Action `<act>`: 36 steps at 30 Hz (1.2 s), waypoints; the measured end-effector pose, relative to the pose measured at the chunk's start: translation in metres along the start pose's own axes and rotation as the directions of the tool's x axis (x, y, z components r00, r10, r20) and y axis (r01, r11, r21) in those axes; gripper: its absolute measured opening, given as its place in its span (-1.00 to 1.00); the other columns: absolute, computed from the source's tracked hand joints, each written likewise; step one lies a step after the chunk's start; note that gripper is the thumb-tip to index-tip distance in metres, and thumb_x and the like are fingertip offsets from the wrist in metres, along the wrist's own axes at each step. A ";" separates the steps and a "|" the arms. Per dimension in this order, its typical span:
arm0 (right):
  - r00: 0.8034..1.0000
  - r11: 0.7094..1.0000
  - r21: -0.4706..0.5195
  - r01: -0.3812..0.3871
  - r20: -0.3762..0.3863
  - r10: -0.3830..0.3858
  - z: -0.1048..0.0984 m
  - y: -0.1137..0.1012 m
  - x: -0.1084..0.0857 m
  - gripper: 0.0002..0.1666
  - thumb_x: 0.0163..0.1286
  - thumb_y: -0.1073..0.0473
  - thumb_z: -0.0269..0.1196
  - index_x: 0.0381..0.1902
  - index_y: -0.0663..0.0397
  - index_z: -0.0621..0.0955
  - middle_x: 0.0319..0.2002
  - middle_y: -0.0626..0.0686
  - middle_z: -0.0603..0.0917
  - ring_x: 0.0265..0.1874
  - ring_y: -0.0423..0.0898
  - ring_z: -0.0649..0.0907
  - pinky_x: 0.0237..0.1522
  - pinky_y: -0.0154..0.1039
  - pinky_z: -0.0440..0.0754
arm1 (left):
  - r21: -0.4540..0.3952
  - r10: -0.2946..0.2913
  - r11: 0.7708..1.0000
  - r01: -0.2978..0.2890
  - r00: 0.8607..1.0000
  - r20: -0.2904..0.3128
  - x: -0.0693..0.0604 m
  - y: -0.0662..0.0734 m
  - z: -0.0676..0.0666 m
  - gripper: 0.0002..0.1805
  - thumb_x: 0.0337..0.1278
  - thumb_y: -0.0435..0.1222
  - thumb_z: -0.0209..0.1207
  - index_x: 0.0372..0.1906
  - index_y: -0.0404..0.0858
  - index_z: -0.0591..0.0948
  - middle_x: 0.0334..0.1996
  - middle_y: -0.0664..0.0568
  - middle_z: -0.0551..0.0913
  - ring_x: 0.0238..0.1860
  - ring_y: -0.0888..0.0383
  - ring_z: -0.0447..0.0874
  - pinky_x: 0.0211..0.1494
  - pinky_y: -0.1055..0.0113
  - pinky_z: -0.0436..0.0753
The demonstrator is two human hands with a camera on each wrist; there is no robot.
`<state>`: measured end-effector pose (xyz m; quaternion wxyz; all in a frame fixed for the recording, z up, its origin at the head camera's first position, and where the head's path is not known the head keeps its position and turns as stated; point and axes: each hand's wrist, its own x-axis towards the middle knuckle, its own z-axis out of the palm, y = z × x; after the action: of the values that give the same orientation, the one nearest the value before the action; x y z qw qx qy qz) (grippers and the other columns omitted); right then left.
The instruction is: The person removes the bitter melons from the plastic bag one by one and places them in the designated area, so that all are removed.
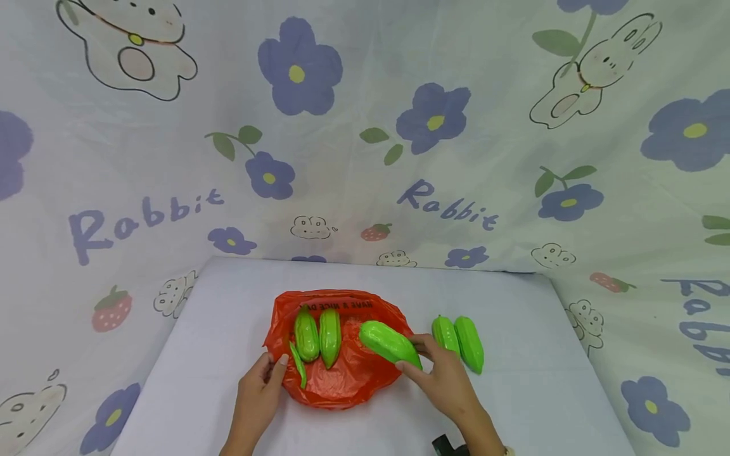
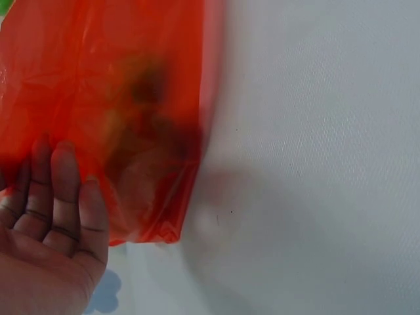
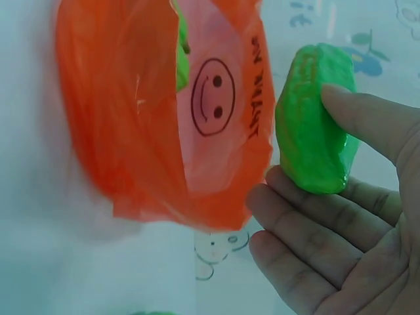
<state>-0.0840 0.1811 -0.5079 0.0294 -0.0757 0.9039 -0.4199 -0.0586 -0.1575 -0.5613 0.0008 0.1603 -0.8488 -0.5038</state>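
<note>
A red plastic bag (image 1: 325, 386) lies spread open on the white table, its mouth up. Inside it, in the head view, are two bright green bitter melons (image 1: 307, 335) and a slim green chili pepper (image 1: 299, 366). My left hand (image 1: 258, 386) pinches the bag's near left rim between thumb and fingers; in the left wrist view its fingers lie against the red plastic. Over the bag's right side my right hand (image 1: 441, 377) holds another bitter melon (image 1: 389, 341) by one end, thumb on one side and fingers on the other. The right wrist view shows its bumpy skin.
Two more green bitter melons (image 1: 470, 345) lie side by side on the table (image 1: 530, 392), right of the bag and just beyond my right hand. A patterned cloth (image 1: 342, 158) hangs behind the table and at its sides. A black object (image 1: 447, 445) shows by my right forearm.
</note>
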 end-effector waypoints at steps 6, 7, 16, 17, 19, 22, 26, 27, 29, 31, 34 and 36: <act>0.996 0.998 0.019 -0.066 -0.064 0.067 -0.007 0.008 -0.006 -0.40 0.26 0.00 0.57 0.19 -0.05 0.61 0.08 -0.09 0.74 0.16 0.00 0.71 0.21 0.16 0.60 | -0.002 -0.013 1.000 0.013 1.000 0.003 0.001 0.001 -0.001 -0.57 0.61 0.05 0.07 -0.23 -0.25 0.49 -0.43 0.01 0.50 -0.37 0.11 0.45 -0.39 0.36 0.47; 0.994 0.997 0.021 -0.074 -0.077 0.075 -0.008 0.009 -0.007 -0.39 0.25 0.02 0.58 0.20 -0.03 0.60 0.09 -0.08 0.74 0.15 0.00 0.71 0.21 0.15 0.60 | -0.003 -0.012 1.000 0.012 1.000 0.001 0.001 0.001 -0.001 -0.57 0.61 0.04 0.07 -0.23 -0.25 0.49 -0.44 0.01 0.50 -0.37 0.11 0.45 -0.39 0.36 0.47; 0.974 0.997 0.008 -0.074 -0.215 0.074 -0.018 0.019 -0.015 -0.29 0.25 0.07 0.58 0.31 0.06 0.60 0.15 0.07 0.73 0.09 0.08 0.74 0.11 0.06 0.67 | -0.002 -0.005 1.000 0.005 1.000 -0.006 0.001 0.001 0.000 -0.58 0.60 0.04 0.08 -0.24 -0.25 0.50 -0.43 0.01 0.51 -0.37 0.11 0.45 -0.38 0.36 0.47; 0.972 0.997 -0.007 -0.079 -0.224 0.075 -0.020 0.020 -0.015 -0.29 0.26 0.05 0.57 0.32 0.05 0.60 0.16 0.08 0.73 0.09 0.09 0.75 0.11 0.07 0.67 | -0.003 -0.005 1.000 0.005 1.000 -0.007 0.001 0.001 0.000 -0.58 0.60 0.04 0.08 -0.24 -0.25 0.50 -0.44 0.01 0.51 -0.37 0.11 0.45 -0.38 0.36 0.47; 0.968 0.995 -0.030 -0.098 -0.234 0.088 -0.023 0.022 -0.017 -0.32 0.29 0.01 0.55 0.30 0.07 0.61 0.15 0.11 0.74 0.09 0.11 0.75 0.11 0.12 0.66 | -0.003 -0.006 1.000 0.006 1.000 -0.008 0.001 0.002 0.000 -0.58 0.61 0.03 0.08 -0.24 -0.25 0.50 -0.43 0.01 0.51 -0.37 0.11 0.45 -0.37 0.37 0.48; 0.964 0.990 -0.040 -0.133 -0.239 0.119 -0.028 0.027 -0.018 -0.32 0.32 -0.05 0.53 0.29 0.11 0.59 0.13 0.17 0.74 0.11 0.15 0.73 0.12 0.17 0.64 | -0.006 -0.012 1.000 0.012 1.000 -0.008 0.001 0.003 -0.001 -0.59 0.61 0.03 0.08 -0.23 -0.26 0.50 -0.42 0.01 0.52 -0.36 0.11 0.46 -0.37 0.37 0.49; 0.958 0.987 -0.037 -0.159 -0.248 0.145 -0.036 0.035 -0.019 -0.29 0.35 -0.06 0.51 0.30 0.18 0.56 0.16 0.23 0.71 0.12 0.17 0.72 0.12 0.18 0.64 | -0.008 -0.017 1.000 0.017 1.000 -0.003 0.001 0.003 0.000 -0.57 0.60 0.05 0.08 -0.22 -0.26 0.50 -0.42 0.01 0.51 -0.36 0.11 0.45 -0.37 0.37 0.48; 0.956 0.986 -0.038 -0.160 -0.255 0.146 -0.038 0.038 -0.020 -0.29 0.35 -0.06 0.51 0.30 0.20 0.56 0.17 0.25 0.70 0.12 0.18 0.72 0.11 0.18 0.64 | -0.009 -0.018 1.000 0.018 1.000 -0.001 0.001 0.003 0.000 -0.57 0.60 0.05 0.08 -0.22 -0.26 0.51 -0.42 0.01 0.51 -0.36 0.11 0.45 -0.37 0.37 0.48; 0.953 0.986 -0.043 -0.160 -0.269 0.143 -0.041 0.042 -0.020 -0.29 0.36 -0.05 0.50 0.29 0.22 0.55 0.17 0.26 0.69 0.10 0.19 0.72 0.09 0.18 0.65 | -0.012 -0.021 1.000 0.021 1.000 0.002 0.001 0.004 0.000 -0.57 0.60 0.05 0.08 -0.22 -0.26 0.50 -0.42 0.00 0.51 -0.36 0.11 0.45 -0.37 0.37 0.48; 0.948 0.986 -0.050 -0.159 -0.286 0.139 -0.044 0.046 -0.021 -0.29 0.37 -0.07 0.49 0.29 0.24 0.54 0.16 0.26 0.69 0.10 0.21 0.73 0.09 0.20 0.64 | -0.013 -0.027 1.000 0.027 1.000 0.005 0.001 0.005 -0.001 -0.58 0.61 0.04 0.08 -0.21 -0.26 0.51 -0.42 0.00 0.51 -0.35 0.10 0.46 -0.37 0.37 0.49; 0.941 0.984 -0.059 -0.166 -0.309 0.140 -0.048 0.052 -0.023 -0.29 0.38 -0.07 0.48 0.28 0.26 0.54 0.13 0.27 0.71 0.10 0.25 0.72 0.09 0.24 0.64 | -0.012 -0.034 0.999 0.034 0.999 0.008 0.001 0.006 -0.002 -0.58 0.61 0.03 0.08 -0.22 -0.26 0.50 -0.42 0.00 0.51 -0.35 0.10 0.46 -0.37 0.37 0.48; 0.936 0.982 -0.059 -0.177 -0.320 0.149 -0.051 0.055 -0.024 -0.29 0.39 -0.05 0.48 0.27 0.28 0.53 0.12 0.27 0.71 0.11 0.27 0.71 0.10 0.27 0.62 | -0.012 -0.034 0.999 0.034 0.999 0.009 0.001 0.006 -0.002 -0.58 0.61 0.04 0.08 -0.22 -0.26 0.49 -0.42 0.00 0.51 -0.36 0.11 0.45 -0.37 0.37 0.48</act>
<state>-0.0725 0.2583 -0.5172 -0.0833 0.0662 0.9175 -0.3832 -0.0607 -0.1570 -0.5549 -0.0103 0.1724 -0.8430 -0.5094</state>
